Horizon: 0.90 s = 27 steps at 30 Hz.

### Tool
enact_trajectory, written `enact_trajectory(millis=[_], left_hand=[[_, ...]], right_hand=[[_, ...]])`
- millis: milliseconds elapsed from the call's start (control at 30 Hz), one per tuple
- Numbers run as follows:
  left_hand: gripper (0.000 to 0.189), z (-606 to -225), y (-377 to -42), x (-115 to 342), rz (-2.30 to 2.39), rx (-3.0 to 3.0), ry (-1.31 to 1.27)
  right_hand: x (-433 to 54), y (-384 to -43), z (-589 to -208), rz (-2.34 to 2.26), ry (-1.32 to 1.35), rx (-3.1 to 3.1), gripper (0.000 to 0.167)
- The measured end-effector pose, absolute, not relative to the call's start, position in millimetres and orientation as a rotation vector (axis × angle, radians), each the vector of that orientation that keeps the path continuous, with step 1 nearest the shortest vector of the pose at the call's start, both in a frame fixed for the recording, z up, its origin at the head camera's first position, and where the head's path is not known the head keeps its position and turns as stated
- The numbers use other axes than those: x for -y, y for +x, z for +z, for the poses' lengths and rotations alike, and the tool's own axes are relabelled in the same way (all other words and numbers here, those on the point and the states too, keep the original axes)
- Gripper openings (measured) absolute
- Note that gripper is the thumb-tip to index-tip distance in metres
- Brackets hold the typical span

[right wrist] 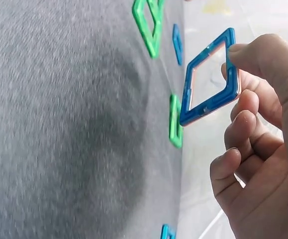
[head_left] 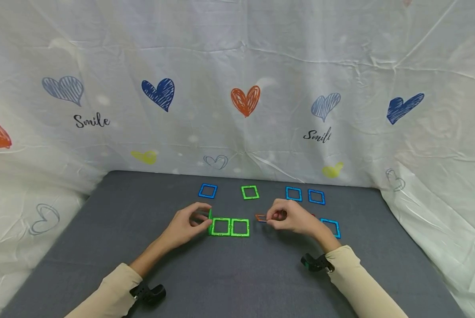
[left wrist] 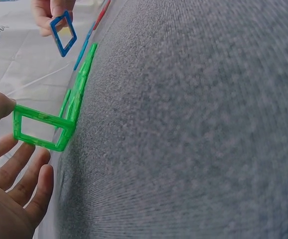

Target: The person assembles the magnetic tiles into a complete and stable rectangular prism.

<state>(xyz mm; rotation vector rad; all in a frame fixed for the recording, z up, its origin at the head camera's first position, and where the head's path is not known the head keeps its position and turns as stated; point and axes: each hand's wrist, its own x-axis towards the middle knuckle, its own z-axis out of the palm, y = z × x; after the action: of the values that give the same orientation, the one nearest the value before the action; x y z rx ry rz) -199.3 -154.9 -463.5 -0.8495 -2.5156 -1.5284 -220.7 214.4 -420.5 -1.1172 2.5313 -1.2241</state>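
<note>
My left hand [head_left: 189, 223] pinches a green square magnetic tile [left wrist: 39, 115] between thumb and fingers. That tile stands upright at the left end of two flat green tiles [head_left: 222, 235] lying side by side, seen edge-on in the left wrist view. Thumb and fingertips of my right hand [head_left: 293, 217] hold a blue square tile [right wrist: 211, 106] by one side, raised and tilted above the table. An orange layer shows along its other face; whether this is a second tile I cannot tell. The held tile is apart from the green ones.
On the grey table [head_left: 237, 274], a blue tile [head_left: 206, 197], a green tile [head_left: 250, 198] and two more blue tiles [head_left: 294, 200] lie towards the back. Another blue tile [head_left: 331, 220] lies by my right wrist, beside a mostly hidden red piece. A printed white curtain hangs behind.
</note>
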Motion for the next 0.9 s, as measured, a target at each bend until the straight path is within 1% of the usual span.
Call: enact_trajectory(millis=[267,367,433,533,633,767,900], left_hand=[[0.04,-457.3,-195.6,149.8,-1.505,2.526,-0.829],[0.039,-458.2,-197.0,151.8,-1.516,2.524,-0.848],[0.04,-460.6,-198.7,153.9,-1.526,2.521,-0.862],[0.041,-463.6,-200.5,155.8,-1.537,2.524,-0.867],[0.041,-465.2,-201.1,155.6,-1.518,2.517,-0.875],[0.041,-465.0,-200.6,154.9,-1.505,2.506,-0.883],[0.042,-464.8,-200.6,154.8,-1.499,2.513,-0.875]], right_hand=[[-197.9,-217.5,-420.3,-1.233,-1.142,-2.532,0.007],[-188.3,-209.6,-408.3,-1.252,-1.152,-2.513,0.01],[-184.2,-206.9,-403.9,-1.255,-1.167,-2.506,0.01],[-182.4,-209.0,-407.8,-1.252,-1.18,-2.5,0.008],[-185.1,-217.4,-422.8,-1.247,-1.182,-2.502,0.009],[-183.9,-216.8,-424.2,-1.259,-1.184,-2.503,0.012],[-182.2,-216.9,-424.7,-1.26,-1.194,-2.499,0.006]])
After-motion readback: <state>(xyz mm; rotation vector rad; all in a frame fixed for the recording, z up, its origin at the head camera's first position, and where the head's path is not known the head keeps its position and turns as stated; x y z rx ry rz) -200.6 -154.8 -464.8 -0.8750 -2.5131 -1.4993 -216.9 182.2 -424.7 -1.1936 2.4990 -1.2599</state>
